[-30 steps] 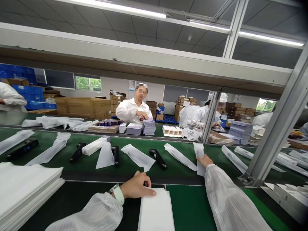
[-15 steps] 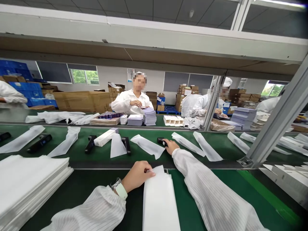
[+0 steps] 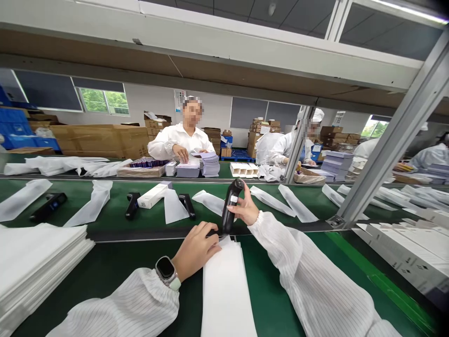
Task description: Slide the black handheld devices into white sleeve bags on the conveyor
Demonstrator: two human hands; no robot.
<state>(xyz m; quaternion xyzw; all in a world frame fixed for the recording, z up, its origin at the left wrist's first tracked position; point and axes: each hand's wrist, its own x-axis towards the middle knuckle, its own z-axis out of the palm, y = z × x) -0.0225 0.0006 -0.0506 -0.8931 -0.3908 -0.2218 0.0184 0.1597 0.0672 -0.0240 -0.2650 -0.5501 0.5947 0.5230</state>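
Observation:
My right hand grips a black handheld device, held upright above the belt's near edge. The device has a rounded top and a small white label; its lower end is close to my left fingers. My left hand is open, fingers apart and bent, with the thumb at the top edge of a stack of white translucent sleeves. A small flap rises at the mouth of the uppermost sleeve. Whether the fingertips reach inside it cannot be made out.
On the green belt lie more black devices, loose sleeves and a white box. A tall sleeve pile stands left, white cartons right. A slanted metal post rises at right. Co-workers sit across.
My right hand has lifted the black device off the belt and brought it towards me, upright. My left fingers have loosened and spread at the sleeve's top edge. The view has shifted slightly.

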